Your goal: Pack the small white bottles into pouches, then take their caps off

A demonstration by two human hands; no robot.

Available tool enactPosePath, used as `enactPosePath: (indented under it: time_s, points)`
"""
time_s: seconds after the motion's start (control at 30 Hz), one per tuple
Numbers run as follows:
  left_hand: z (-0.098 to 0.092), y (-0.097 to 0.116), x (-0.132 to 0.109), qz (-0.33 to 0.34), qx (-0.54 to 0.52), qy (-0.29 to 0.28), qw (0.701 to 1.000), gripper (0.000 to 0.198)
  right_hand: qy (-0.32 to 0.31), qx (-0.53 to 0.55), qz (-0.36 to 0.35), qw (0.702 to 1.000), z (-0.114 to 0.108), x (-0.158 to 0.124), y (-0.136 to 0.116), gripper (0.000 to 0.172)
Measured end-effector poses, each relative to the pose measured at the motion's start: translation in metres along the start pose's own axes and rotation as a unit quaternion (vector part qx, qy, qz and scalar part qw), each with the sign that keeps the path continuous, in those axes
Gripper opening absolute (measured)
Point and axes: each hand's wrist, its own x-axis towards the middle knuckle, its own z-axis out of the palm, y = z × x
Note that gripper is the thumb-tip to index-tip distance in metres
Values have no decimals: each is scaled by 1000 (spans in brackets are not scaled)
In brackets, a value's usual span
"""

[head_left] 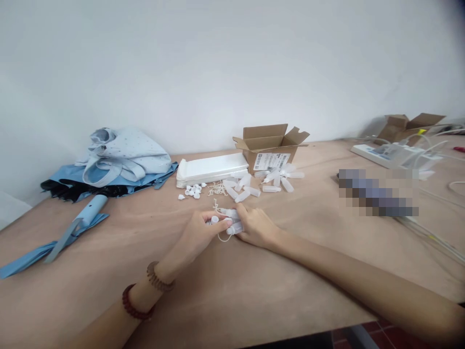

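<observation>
My left hand [203, 232] and my right hand [256, 225] meet over the middle of the table. Between them are small translucent bottles [235, 228], which my right fingers wrap round from the right. The left thumb and fingers close on a white cap [214, 220] and the bottle necks. A thin cream string [224, 240] loops out below the fingers. Just beyond lie several loose bottles [242, 195], a small heap of white caps [196, 191] and a tangle of cream strings [217, 188]. More bottles [271, 188] lie in front of the open box.
Behind the bottles stand a white stack [212, 167] and an open cardboard box [271, 145]. A blue umbrella [90, 211] and pale bag [127, 152] lie left. At right are a power strip [370, 154], cables, a blurred object [378, 193] and another box [399, 127].
</observation>
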Motion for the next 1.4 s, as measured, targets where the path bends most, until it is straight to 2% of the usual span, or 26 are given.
enactPosePath:
  time_s: [0.17,0.3,0.5,0.67,0.83,1.07,1.27,1.4]
  points:
    - [5,7,-5,65,124,28,990,34,8,0,-7,1000,-1,1,0,35]
    - [5,6,-5,97,140,48,984,34,8,1,1,1000,0,1,0,35]
    - [-3,3,-1,88,124,7,988,24,6,6,10,1000,-1,1,0,38]
    - [-1,3,0,103,167,14,981,35,14,8,5,1000,0,1,0,40]
    - [-4,0,3,88,114,-30,989,27,19,12,1,1000,2,1,1,38]
    - [0,6,-1,98,165,9,981,27,11,-5,9,1000,1,1,0,36]
    - [5,6,0,81,171,10,982,40,11,-4,-3,1000,1,1,0,39]
    - [3,5,0,60,163,10,985,41,12,-11,8,1000,1,1,-1,38]
